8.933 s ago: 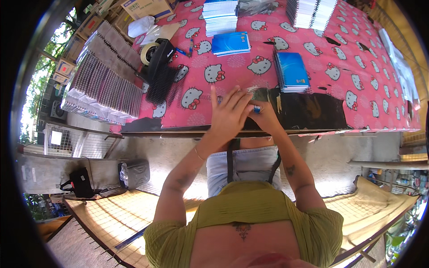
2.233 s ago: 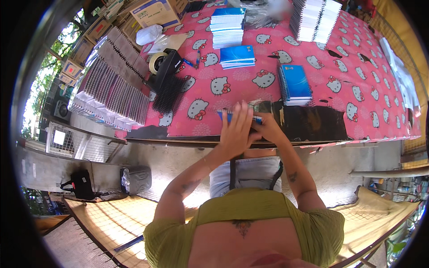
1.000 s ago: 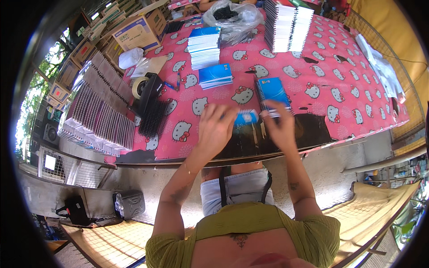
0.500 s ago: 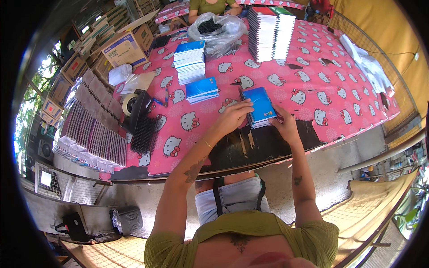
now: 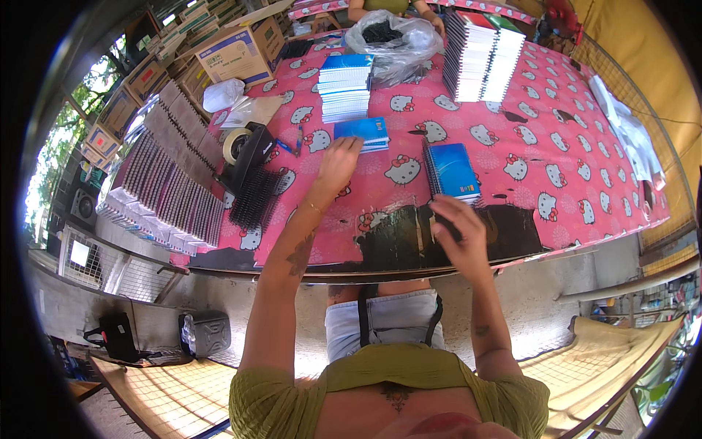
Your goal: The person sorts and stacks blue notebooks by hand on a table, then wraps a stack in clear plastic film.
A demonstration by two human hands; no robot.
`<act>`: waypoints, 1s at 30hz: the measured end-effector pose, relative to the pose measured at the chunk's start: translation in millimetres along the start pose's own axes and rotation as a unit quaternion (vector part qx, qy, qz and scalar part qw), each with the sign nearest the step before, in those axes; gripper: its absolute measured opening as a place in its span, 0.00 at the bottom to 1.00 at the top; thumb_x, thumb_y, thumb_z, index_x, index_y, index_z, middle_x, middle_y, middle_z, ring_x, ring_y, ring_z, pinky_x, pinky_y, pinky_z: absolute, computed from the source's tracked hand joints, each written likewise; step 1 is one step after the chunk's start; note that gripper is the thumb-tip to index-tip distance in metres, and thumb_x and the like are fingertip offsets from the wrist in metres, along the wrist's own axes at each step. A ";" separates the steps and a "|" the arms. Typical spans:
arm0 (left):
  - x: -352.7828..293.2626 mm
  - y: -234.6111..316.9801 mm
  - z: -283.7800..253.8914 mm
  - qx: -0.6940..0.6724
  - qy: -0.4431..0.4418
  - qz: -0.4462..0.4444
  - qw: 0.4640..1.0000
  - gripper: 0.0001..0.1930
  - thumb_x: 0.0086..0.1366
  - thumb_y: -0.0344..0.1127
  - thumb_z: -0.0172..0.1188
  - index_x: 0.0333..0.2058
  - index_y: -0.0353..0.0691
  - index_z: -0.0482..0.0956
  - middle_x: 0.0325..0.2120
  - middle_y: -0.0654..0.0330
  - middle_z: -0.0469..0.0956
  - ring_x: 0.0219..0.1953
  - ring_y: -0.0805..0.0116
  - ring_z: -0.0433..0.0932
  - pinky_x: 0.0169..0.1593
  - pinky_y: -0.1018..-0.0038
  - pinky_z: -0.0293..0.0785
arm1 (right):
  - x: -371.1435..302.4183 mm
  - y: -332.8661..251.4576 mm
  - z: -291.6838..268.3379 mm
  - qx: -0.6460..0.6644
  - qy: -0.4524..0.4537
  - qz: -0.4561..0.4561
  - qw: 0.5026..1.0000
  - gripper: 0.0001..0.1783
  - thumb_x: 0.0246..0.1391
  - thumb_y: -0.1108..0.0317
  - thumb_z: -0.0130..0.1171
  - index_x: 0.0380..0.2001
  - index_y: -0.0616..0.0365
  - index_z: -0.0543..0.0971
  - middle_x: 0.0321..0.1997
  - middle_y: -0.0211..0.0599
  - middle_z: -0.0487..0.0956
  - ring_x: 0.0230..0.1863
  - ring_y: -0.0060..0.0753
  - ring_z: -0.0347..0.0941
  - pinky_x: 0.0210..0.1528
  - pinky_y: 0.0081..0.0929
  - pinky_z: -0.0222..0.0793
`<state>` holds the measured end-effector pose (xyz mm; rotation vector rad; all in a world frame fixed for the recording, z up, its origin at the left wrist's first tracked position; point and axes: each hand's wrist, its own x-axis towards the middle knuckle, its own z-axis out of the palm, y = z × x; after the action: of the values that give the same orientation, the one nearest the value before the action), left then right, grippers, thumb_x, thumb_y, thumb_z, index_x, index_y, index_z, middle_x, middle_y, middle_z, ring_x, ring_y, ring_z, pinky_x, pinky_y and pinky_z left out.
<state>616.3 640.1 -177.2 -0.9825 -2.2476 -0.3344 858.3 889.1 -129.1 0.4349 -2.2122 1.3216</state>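
My left hand (image 5: 341,162) reaches to a short stack of blue-covered booklets (image 5: 364,129), its fingers drawn together at the near left corner. How firmly the fingertips grip there is partly hidden. To the right lies a blue notebook (image 5: 453,170) with a dark coil along its left side. Just below the notebook's near edge is my right hand (image 5: 462,230), with thumb and fingers apart and nothing held. Behind the short stack rises a taller pile of blue-covered booklets (image 5: 345,94).
At left stand rows of coil-bound notebooks (image 5: 157,186), black coils (image 5: 256,201) and a tape dispenser (image 5: 245,157). Farther back are a cardboard box (image 5: 241,55), a clear plastic bag (image 5: 395,51) and tall notebook stacks (image 5: 482,62). Another person (image 5: 391,7) sits across the pink-covered table (image 5: 570,146).
My left hand has left the coil-bound notebook and gone left to the short booklet stack. My right hand has let go and drawn back toward me. The whole view has shifted slightly.
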 end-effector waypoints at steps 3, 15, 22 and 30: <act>-0.7 40.9 -33.2 0.018 0.069 -0.023 0.997 0.17 0.54 0.25 0.56 0.45 0.35 0.77 0.39 0.52 0.77 0.44 0.53 0.76 0.50 0.59 0.72 | 0.2 4.0 25.9 0.026 0.033 0.002 0.999 0.26 0.49 0.77 0.67 0.54 0.60 0.77 0.54 0.46 0.78 0.58 0.49 0.74 0.61 0.37 0.67; -106.4 -3.3 -97.1 0.161 0.061 -0.309 0.935 0.10 0.60 0.31 0.61 0.39 0.34 0.79 0.35 0.50 0.76 0.37 0.47 0.77 0.46 0.56 0.76 | -33.3 57.5 85.9 0.195 -0.013 0.185 0.963 0.18 0.53 0.81 0.65 0.46 0.62 0.73 0.41 0.33 0.77 0.41 0.21 0.73 0.45 0.19 0.69; -141.7 -27.6 -79.1 0.167 0.044 -0.287 0.942 0.05 0.60 0.29 0.60 0.36 0.38 0.77 0.34 0.52 0.75 0.37 0.52 0.79 0.38 0.63 0.79 | -19.3 38.6 90.8 0.304 -0.012 0.211 0.929 0.18 0.52 0.80 0.65 0.45 0.59 0.73 0.41 0.33 0.77 0.43 0.21 0.73 0.46 0.20 0.69; -118.3 94.0 -125.8 -0.219 -0.002 -0.242 0.945 0.11 0.62 0.25 0.62 0.44 0.36 0.82 0.31 0.53 0.80 0.33 0.58 0.80 0.35 0.69 0.76 | -18.1 49.7 85.3 0.231 -0.070 0.185 0.953 0.13 0.55 0.75 0.65 0.45 0.61 0.80 0.39 0.28 0.80 0.42 0.17 0.72 0.45 0.17 0.67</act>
<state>802.9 579.9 -162.5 -0.6123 -2.4514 -1.0868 824.3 837.4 -208.1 0.2913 -2.1537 2.0861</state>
